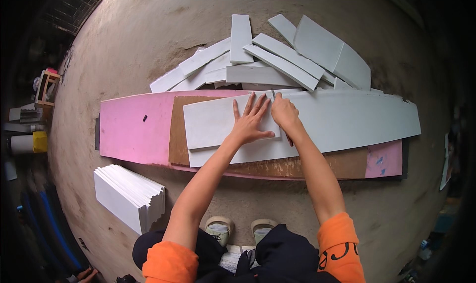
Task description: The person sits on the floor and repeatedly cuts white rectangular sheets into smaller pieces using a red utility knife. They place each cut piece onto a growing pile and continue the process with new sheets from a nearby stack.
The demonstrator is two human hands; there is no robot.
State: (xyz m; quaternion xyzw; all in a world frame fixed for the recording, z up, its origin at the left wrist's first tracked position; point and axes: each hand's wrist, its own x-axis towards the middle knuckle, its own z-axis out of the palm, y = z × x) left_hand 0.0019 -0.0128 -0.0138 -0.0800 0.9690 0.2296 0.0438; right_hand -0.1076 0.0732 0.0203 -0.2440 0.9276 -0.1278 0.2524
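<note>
A small white board [210,120] lies flat on top of a big white sheet [357,117], toward the sheet's left end. The left hand [252,123] presses down on the small board, with its fingers spread wide apart. Just to the right, by the board's right edge, the right hand [286,114] is curled up tight. Its fingers are clamped on a small tool [290,140]. Only a bit of brown shows at the near side of that hand; the rest is hidden.

Under the sheet there is a brown board [179,129], and a long pink board [134,129] shows at the left and along the near side. A tiny black thing [145,118] sits on the pink part.

On the far side, long white strips [260,75] lie in a messy heap on the floor [148,40]. A wide white piece [322,45] with a curved edge is at the heap's right. Near and to the left, a neat stack of white pieces [121,201] rests on the floor. The person wears orange sleeves [171,263] and pale shoes [218,228].
</note>
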